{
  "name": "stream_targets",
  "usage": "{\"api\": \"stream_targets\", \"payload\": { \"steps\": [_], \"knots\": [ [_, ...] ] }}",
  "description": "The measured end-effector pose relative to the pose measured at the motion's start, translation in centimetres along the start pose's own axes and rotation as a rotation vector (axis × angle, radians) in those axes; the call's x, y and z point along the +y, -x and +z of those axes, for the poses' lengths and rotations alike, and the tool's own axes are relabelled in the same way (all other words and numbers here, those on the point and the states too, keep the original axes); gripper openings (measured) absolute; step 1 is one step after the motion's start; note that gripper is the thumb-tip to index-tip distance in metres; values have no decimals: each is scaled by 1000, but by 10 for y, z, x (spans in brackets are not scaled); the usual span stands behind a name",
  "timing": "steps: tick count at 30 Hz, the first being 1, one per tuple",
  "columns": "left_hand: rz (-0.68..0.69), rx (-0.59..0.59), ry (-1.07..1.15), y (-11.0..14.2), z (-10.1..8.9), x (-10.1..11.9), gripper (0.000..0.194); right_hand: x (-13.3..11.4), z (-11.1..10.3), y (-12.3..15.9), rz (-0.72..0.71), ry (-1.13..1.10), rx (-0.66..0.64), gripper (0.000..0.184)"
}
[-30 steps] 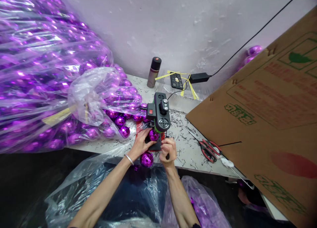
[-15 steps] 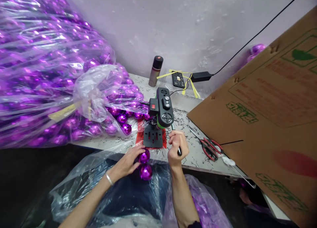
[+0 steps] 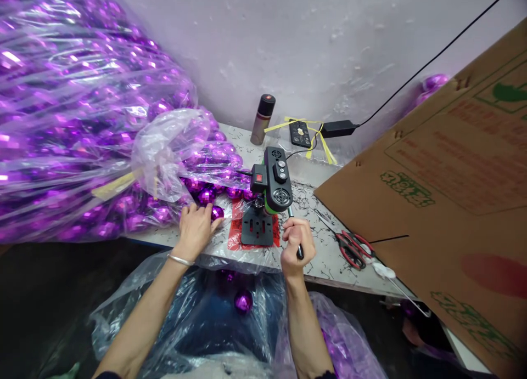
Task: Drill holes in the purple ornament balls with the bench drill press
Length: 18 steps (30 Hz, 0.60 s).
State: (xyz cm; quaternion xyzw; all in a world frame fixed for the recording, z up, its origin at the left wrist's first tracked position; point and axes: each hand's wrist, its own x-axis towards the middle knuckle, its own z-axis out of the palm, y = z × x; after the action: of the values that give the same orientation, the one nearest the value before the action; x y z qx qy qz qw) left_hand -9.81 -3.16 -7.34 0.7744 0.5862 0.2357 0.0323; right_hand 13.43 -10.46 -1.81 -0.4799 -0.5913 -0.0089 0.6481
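Left of the frame's center, the left hand (image 3: 196, 229) has thumb and fingers at a purple ball (image 3: 217, 213) on the desk (image 3: 323, 253); whether they grip it, I cannot tell. Right of center, the right hand (image 3: 298, 246) wraps its fingers around the lever (image 3: 300, 252) of a black machine (image 3: 278, 179).

Slim silver bangle (image 3: 180, 259) (left wrist (image 3: 186, 250)), dark sleeves (image 3: 107, 375).

Left forearm (image 3: 142, 313) slanting inward from the lower edge; left wrist (image 3: 181, 256) roughly in line with it; left hand (image 3: 195, 228) back uppermost, fingers extended forward — thumb set apart. Right forearm (image 3: 308, 327) steeper, bare; right hand (image 3: 297, 247) curled into a fist — thumb lying across the fingers.
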Motion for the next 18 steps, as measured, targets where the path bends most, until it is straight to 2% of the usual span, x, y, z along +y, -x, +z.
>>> {"api": "stream_targets", "payload": {
  "steps": [5,8,14,18],
  "knots": [
    [99,23,24,11,10,6,45,1,0,1,0,2,-3,35],
    [121,7,212,14,11,16,47,1,-1,1,-17,-7,-9,34],
    [-6,-36,728,14,20,40,56,1,-2,-2,-23,4,-25,33],
    [-148,-194,954,15,36,53,67,-6,-3,-10,-5,10,-43,33]
  ]
}}
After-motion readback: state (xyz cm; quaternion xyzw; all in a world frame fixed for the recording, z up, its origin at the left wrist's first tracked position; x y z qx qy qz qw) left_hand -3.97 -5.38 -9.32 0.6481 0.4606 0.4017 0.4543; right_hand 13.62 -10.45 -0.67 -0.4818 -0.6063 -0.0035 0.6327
